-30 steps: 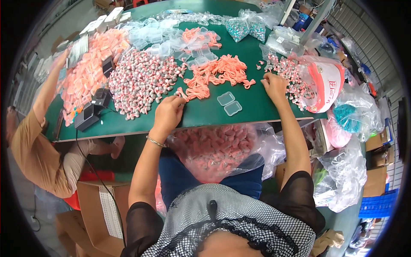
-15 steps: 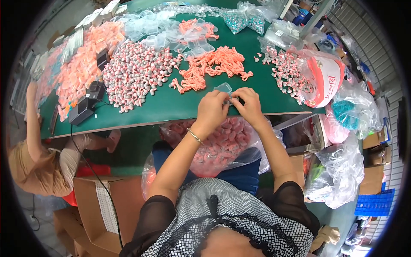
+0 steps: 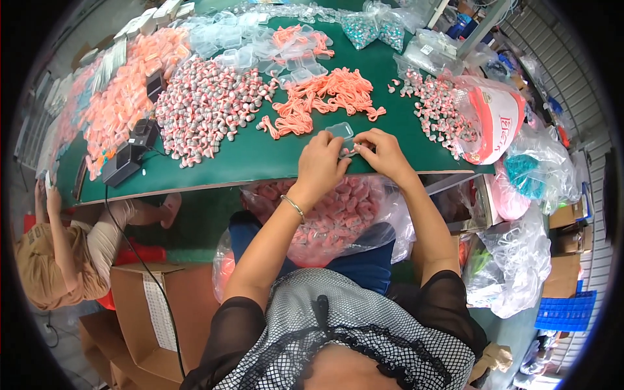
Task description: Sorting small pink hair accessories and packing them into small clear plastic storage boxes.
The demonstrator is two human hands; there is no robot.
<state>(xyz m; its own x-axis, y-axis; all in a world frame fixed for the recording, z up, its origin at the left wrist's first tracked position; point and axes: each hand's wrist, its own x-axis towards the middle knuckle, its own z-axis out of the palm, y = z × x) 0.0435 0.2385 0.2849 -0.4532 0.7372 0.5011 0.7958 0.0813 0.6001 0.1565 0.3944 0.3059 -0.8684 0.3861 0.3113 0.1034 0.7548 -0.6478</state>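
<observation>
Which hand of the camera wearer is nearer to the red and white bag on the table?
Right. The right hand is to the left of the red and white bag, with a gap between; the left hand is farther left, beyond the right hand.

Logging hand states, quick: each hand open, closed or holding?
Left hand: fingers curled at clear plastic case; grip hidden.
Right hand: fingers bent beside it; hold unclear.

Lg. red print [image 3: 505, 132] on red/wht bag [image 3: 486, 138], R; 1 sm. wht label [image 3: 426, 49] on clear pkg. [image 3: 437, 64], illegible
</observation>
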